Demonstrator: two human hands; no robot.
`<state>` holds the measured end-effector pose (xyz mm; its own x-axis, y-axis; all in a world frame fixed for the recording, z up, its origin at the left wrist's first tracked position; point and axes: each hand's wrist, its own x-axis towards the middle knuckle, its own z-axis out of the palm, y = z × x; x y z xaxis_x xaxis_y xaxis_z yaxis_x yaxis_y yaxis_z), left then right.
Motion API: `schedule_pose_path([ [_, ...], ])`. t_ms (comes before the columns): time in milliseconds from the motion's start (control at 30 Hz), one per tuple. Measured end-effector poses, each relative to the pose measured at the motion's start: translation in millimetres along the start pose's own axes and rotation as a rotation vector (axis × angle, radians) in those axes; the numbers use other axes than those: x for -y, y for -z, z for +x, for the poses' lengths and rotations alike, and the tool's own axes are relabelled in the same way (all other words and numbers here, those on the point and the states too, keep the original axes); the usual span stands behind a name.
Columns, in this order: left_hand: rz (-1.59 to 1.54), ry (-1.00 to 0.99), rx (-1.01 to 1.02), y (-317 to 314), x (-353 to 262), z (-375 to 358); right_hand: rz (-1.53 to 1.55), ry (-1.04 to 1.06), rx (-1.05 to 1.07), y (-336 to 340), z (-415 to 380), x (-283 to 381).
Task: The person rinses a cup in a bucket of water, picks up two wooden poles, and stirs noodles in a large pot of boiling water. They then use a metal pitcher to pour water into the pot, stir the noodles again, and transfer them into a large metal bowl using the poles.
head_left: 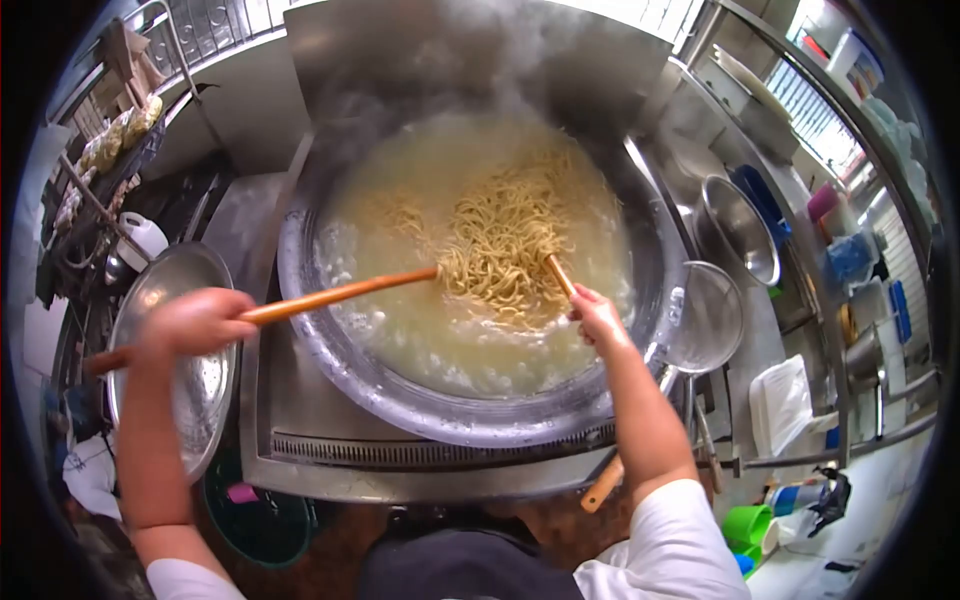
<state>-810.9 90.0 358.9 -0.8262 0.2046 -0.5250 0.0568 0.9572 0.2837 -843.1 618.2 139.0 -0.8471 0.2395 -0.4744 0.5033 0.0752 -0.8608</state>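
Observed noodles massed at the centre of a wide wok and on towards one o'clock, lying in cloudy, bubbling broth; noted steam at twelve. Found the left hand near nine o'clock, outside the wok, slightly blurred and clenched round a wooden stick. Traced same inward to the near-left edge of the noodles, and outward across a metal basin between eight and nine. Found the right hand near four o'clock, above the broth, grasping a second stick, angled end-first into the noodles. Recorded a strainer between three and four, just beside the wok; a metal bowl farther out at three; a dark green tub, low down, between seven and eight. Confirmed the wok seated in a steel counter.
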Motion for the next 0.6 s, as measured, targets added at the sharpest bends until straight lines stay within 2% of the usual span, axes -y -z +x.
schedule_pose_path([
  [33, -0.13, 0.106, 0.019, 19, 8, -21, -0.113, 0.072, 0.008, 18, -3, 5],
  [100, -0.223, 0.189, -0.043, 41, 6, -45, -0.285, 0.29, -0.015, 56, -18, 8],
  [167, -0.146, 0.239, -0.095, 55, -14, -41, -0.531, 0.316, -0.016, 95, -83, 44],
  [200, -0.091, 0.213, -0.125, 57, -30, -31, -0.646, 0.385, -0.075, 112, -117, 59],
  [233, -0.038, 0.185, -0.157, 56, -43, -16, -0.743, 0.285, -0.091, 121, -168, 90],
  [267, 0.084, 0.068, -0.208, 53, -46, 12, -0.909, 0.461, -0.14, 135, -205, 104],
  [300, 0.205, -0.05, -0.263, 45, -48, 43, -0.982, 0.493, -0.155, 141, -250, 127],
  [367, 0.273, -0.143, -0.341, 16, -61, 114, -1.161, 0.48, -0.25, 151, -328, 158],
  [400, 0.03, -0.125, -0.281, -7, -47, 186, -1.338, 0.645, -0.337, 164, -361, 160],
  [433, 0.526, -0.132, -0.412, -22, -127, 140, -1.455, 0.678, -0.367, 154, -395, 176],
  [467, 0.501, -0.044, -0.362, -38, -162, 144, -1.222, 0.39, -0.406, 157, -413, 180],
  [500, 0.6, -0.038, -0.367, -59, -183, 160, -1.185, 0.274, -0.424, 149, -430, 190],
  [600, 0.691, -0.099, -0.248, -98, -219, 177, -1.266, 0.294, -0.331, 151, -427, 188],
])
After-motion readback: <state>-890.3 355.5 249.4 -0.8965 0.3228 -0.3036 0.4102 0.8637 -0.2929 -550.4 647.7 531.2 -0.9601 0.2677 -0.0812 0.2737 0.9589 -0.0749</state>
